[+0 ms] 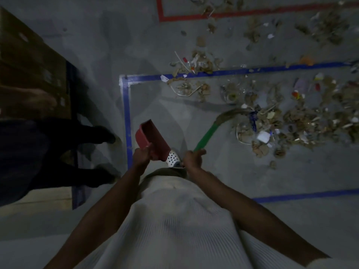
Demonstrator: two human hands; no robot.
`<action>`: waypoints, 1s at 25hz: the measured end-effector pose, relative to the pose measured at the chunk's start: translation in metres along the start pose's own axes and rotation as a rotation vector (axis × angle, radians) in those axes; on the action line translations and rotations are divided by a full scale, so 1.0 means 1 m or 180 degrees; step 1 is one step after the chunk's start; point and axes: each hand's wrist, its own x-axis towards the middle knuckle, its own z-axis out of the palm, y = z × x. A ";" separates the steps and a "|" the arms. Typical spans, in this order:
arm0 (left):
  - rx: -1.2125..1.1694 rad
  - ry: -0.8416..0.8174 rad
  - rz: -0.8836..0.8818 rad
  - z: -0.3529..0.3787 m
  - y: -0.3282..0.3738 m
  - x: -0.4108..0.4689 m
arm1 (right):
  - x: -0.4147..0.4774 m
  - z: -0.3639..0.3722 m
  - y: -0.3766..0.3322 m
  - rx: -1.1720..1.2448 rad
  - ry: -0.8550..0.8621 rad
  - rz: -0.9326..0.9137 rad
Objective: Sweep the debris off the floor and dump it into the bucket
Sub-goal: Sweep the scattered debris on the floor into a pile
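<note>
1. Right hand (pixel 193 158): fingers curled tight round the near end of the green broom handle (pixel 206 135).
2. Broom long axis: diagonal, running from that hand up and to the right. Bristle head (pixel 233 113) at the far end, bent over to the right, tips touching the near edge of the debris (pixel 291 121).
3. Debris: brown scraps, white paper bits, a few red and orange pieces. Scattered over the grey floor (pixel 194 35) at right and top, on both sides of the blue tape line (pixel 127 121); some past the red tape line (pixel 161 12).
4. Left hand (pixel 140 157): wrapped round the grip of the red dustpan (pixel 151 139). Pan tilted, long axis running up and left from the hand; direction of its mouth unclear.
5. White perforated shoe (pixel 172 160): between the two hands, partly hidden by the dustpan.
6. Far left: stacked cardboard boxes (pixel 29 65). Below them, a second person's dark legs (pixel 103 134), just outside the blue tape.
</note>
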 end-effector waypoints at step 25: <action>-0.0114 0.0080 -0.0255 0.049 0.090 0.046 | 0.148 -0.083 -0.122 0.1220 0.0281 0.0217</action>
